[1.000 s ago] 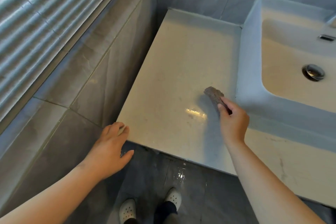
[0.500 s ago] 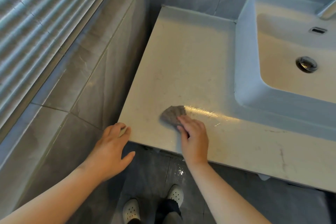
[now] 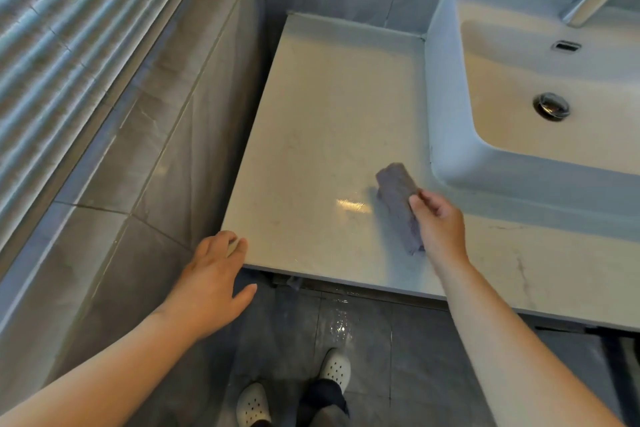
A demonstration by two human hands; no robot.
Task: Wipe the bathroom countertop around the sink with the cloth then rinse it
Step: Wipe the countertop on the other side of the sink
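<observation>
Right hand [image 3: 438, 218] gripping grey cloth [image 3: 398, 198] on countertop [image 3: 322, 135], just beside sink [image 3: 446, 121]; left hand [image 3: 211, 284] resting relaxed, fingers on countertop corner, well apart from sink.

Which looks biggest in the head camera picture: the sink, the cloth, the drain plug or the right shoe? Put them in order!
1. sink
2. cloth
3. right shoe and drain plug: about alike. The shoe is farther away and partly covered, so I will not rank them.
</observation>
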